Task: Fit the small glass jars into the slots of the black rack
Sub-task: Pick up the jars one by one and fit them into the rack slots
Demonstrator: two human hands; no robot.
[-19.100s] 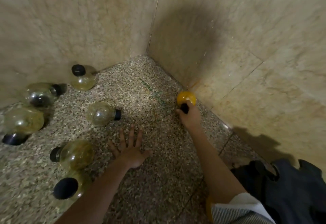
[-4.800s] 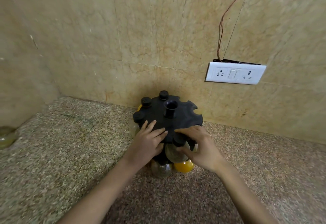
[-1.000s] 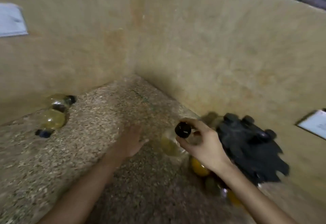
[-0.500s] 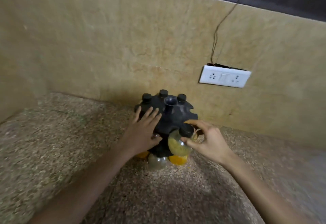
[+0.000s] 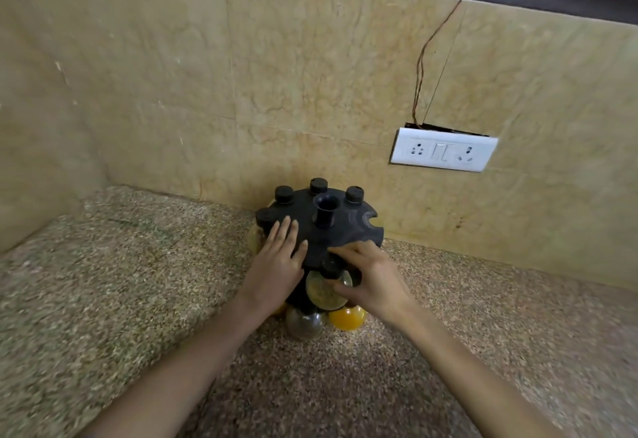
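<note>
Half a second ago the round glass jar of yellowish spice with its black cap (image 5: 326,287) hung clear of the round black plastic rack (image 5: 341,230), pinched in the right hand (image 5: 373,282). Now its neck sits at the near slot of the rack's top disc, body hanging below. The right hand's fingers curl around it, thumb on the glass, forefinger over the rim. The left hand (image 5: 276,265) lies flat, fingers spread, steadying the disc's left side. The rack stands at the speckled granite counter's (image 5: 103,299) back edge, against the wall. Slots on its right rim look empty, so more jars likely follow.
</note>
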